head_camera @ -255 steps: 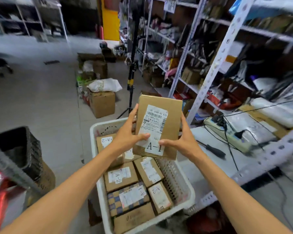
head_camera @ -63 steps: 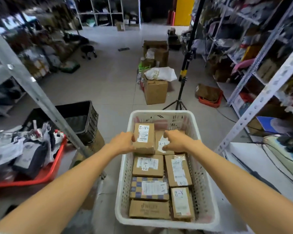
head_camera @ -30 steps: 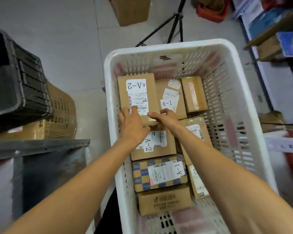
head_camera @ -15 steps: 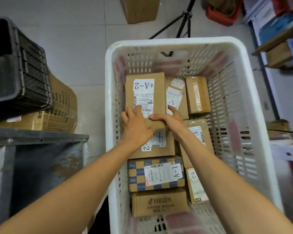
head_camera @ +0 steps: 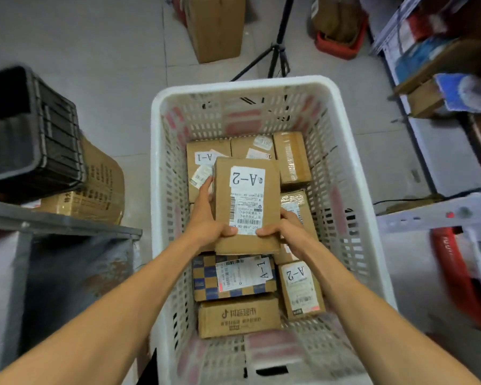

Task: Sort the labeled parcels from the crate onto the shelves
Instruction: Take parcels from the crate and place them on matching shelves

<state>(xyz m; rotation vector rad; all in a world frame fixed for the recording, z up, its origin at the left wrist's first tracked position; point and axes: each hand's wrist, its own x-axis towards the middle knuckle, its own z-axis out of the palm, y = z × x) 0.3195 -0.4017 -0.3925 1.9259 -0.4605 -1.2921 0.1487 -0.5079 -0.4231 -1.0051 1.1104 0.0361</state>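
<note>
Both hands are holding one parcel over the crate, a little above the other boxes. The left hand is gripping its left edge, thumb on top, and the right hand is gripping the near right corner likewise. This two-sided grip is keeping the label up, so the mark A-2 is readable. The mark, I judge, is deciding which of the shelves is taking it. An A-1 box is lying below, at the far left.
</note>
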